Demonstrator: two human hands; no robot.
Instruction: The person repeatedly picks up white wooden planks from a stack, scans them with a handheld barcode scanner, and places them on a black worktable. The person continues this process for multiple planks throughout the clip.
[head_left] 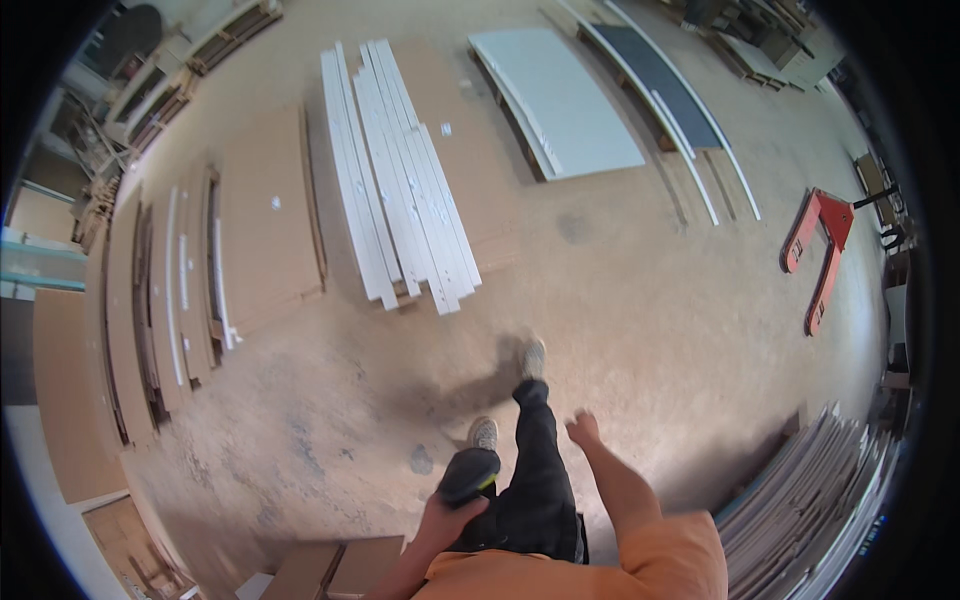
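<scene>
My left hand (448, 522) is closed around a rounded black object (468, 476) with a yellow-green stripe along its edge. Its exact kind does not show, and it partly covers my left leg. My right hand (583, 428) hangs out in front of my right side, fingers loosely curled in, with nothing visible in it. It touches nothing and is nearest to my dark trousers. Ahead on the floor lies a stack of long white strips (405, 190), out of reach of both hands.
Flat cardboard packs (265, 210) lie to the left. A pale panel (560, 100) rests on a pallet farther ahead, beside a dark panel (655, 80) with white strips. A red pallet jack (825, 230) stands at right. Stacked sheets (810, 510) fill the near right; cardboard boxes (365, 568) sit near left.
</scene>
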